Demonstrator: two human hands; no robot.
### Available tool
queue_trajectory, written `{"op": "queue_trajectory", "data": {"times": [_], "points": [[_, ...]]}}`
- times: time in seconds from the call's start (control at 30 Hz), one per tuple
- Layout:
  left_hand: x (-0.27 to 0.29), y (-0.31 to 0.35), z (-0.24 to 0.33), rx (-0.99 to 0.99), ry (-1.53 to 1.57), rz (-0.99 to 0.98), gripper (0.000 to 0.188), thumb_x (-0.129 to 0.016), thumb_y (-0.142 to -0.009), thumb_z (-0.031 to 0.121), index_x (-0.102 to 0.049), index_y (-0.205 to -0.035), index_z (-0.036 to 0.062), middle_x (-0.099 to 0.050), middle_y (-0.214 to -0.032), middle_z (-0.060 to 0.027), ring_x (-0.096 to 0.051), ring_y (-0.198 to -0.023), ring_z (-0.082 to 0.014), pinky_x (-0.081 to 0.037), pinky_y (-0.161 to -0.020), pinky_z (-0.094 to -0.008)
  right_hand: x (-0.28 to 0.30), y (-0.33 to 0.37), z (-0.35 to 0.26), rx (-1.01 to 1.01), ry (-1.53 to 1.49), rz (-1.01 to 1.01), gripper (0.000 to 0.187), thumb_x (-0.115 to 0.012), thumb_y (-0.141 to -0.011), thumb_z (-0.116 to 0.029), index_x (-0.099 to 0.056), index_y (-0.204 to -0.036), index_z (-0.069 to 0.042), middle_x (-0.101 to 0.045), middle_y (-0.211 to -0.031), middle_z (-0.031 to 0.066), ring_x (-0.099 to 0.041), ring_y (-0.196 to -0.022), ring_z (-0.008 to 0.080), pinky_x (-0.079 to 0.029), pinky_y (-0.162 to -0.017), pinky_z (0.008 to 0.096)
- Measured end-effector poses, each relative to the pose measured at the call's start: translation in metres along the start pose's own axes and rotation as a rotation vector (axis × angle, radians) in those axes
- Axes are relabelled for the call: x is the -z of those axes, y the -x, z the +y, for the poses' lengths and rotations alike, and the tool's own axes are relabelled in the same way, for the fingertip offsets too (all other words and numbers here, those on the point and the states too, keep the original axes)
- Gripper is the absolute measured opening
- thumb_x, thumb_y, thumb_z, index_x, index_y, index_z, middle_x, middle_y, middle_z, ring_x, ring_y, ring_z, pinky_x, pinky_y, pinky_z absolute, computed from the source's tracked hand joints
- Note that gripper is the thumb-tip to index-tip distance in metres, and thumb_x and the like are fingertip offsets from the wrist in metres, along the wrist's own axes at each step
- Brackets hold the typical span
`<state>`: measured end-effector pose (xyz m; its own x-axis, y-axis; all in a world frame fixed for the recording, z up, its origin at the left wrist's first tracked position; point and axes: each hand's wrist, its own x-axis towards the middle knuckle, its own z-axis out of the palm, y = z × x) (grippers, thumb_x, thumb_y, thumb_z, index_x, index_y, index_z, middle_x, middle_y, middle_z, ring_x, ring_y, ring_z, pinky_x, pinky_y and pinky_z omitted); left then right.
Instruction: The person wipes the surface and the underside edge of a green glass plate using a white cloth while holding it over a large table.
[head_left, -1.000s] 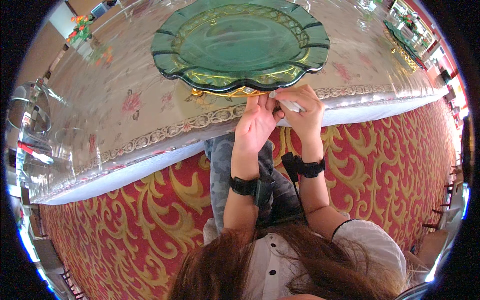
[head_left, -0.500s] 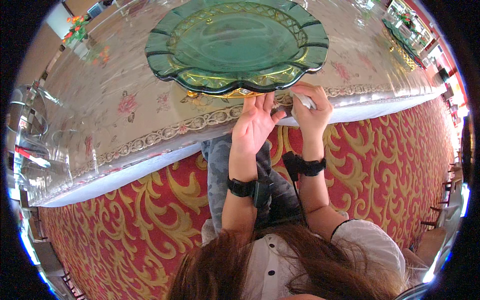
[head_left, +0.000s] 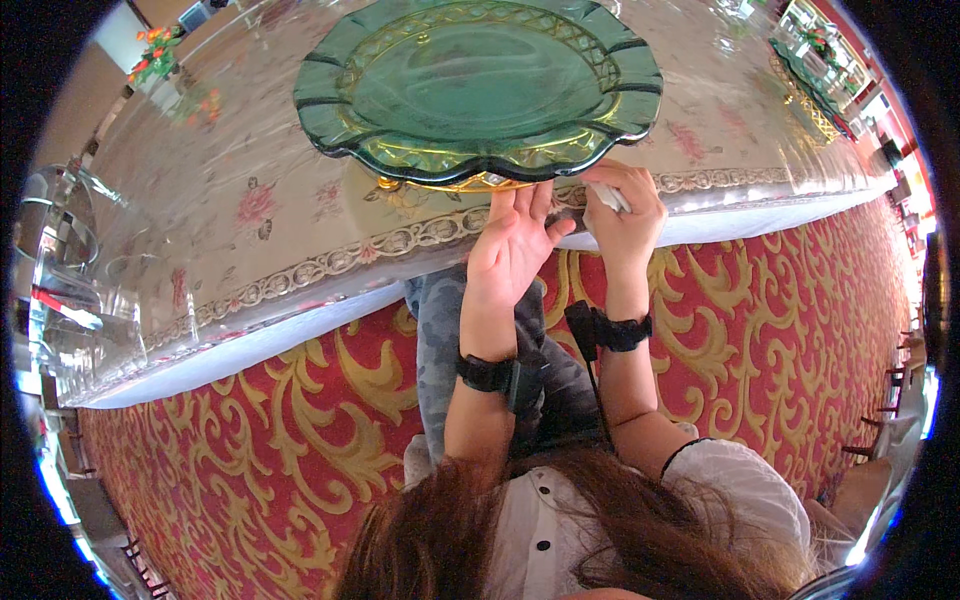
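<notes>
Left hand (head_left: 505, 252): palm upturned, fingers stretched under the near rim of the green plate (head_left: 480, 95); tips hidden, cannot tell if gripping.
Right hand (head_left: 628, 222): fingers curled around a white tissue (head_left: 609, 197), just right of the left.
Green plate: scalloped, on a gold stand (head_left: 475, 185) near the table edge.
Tablecloth (head_left: 310, 225): floral, patterned border.
Carpet (head_left: 720, 310): red, yellow scrolls.

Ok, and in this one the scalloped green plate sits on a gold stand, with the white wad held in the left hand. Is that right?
Not quite: the head view shows the white wad in the right hand; the left hand is open, its fingertips hidden beneath the scalloped green plate. The plate does sit on a gold stand.
</notes>
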<state>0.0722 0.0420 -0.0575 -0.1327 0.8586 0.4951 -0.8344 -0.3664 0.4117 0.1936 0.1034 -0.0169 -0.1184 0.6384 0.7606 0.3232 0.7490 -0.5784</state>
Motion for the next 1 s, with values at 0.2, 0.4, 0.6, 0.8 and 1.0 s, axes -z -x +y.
{"op": "queue_trajectory", "data": {"times": [0.2, 0.4, 0.6, 0.8, 1.0], "points": [[-0.001, 0.000, 0.000, -0.001, -0.015, 0.002, 0.048, -0.049, -0.091, 0.032, -0.043, -0.137, 0.0207, -0.037, -0.146, -0.0004, -0.031, -0.136, -0.0172, -0.039, -0.097, -0.0455, 0.002, 0.000, 0.002, 0.040, -0.032, -0.058, 0.022, -0.069, -0.062, 0.005, -0.071, -0.079, -0.009, -0.072, -0.094, 0.0039, -0.063, -0.086, 0.0202, -0.048, -0.079, 0.0312], [0.000, 0.000, -0.001, -0.010, 0.019, -0.012, 0.045, -0.049, -0.092, 0.031, -0.045, -0.135, 0.0203, -0.039, -0.146, -0.0003, -0.032, -0.136, -0.0171, -0.039, -0.098, -0.0462, 0.003, 0.000, 0.007, 0.091, -0.080, -0.084, 0.023, -0.070, -0.061, 0.005, -0.071, -0.080, -0.009, -0.072, -0.093, 0.0035, -0.064, -0.085, 0.0195, -0.048, -0.078, 0.0304], [0.002, 0.001, -0.001, -0.002, 0.012, -0.011, 0.047, -0.049, -0.092, 0.031, -0.043, -0.137, 0.0201, -0.036, -0.148, -0.0007, -0.030, -0.138, -0.0176, -0.039, -0.098, -0.0457, -0.005, 0.004, 0.004, -0.042, -0.029, 0.071, 0.022, -0.069, -0.062, 0.005, -0.071, -0.080, -0.008, -0.072, -0.092, 0.0049, -0.064, -0.085, 0.0206, -0.049, -0.077, 0.0310], [0.002, 0.000, -0.001, 0.000, -0.004, -0.020, 0.050, -0.049, -0.092, 0.031, -0.041, -0.139, 0.0200, -0.035, -0.149, -0.0007, -0.029, -0.138, -0.0180, -0.040, -0.098, -0.0447, 0.006, 0.000, 0.010, 0.049, -0.087, -0.112, 0.022, -0.068, -0.063, 0.006, -0.071, -0.080, -0.007, -0.072, -0.092, 0.0055, -0.065, -0.085, 0.0205, -0.050, -0.078, 0.0306], [0.000, 0.000, 0.000, -0.004, -0.017, -0.011, 0.049, -0.048, -0.092, 0.033, -0.041, -0.139, 0.0208, -0.035, -0.149, -0.0004, -0.029, -0.138, -0.0176, -0.039, -0.097, -0.0444, -0.008, 0.005, 0.011, -0.147, -0.409, 0.219, 0.021, -0.065, -0.064, 0.009, -0.068, -0.081, -0.004, -0.072, -0.091, 0.0068, -0.065, -0.086, 0.0200, -0.049, -0.080, 0.0301]]}}
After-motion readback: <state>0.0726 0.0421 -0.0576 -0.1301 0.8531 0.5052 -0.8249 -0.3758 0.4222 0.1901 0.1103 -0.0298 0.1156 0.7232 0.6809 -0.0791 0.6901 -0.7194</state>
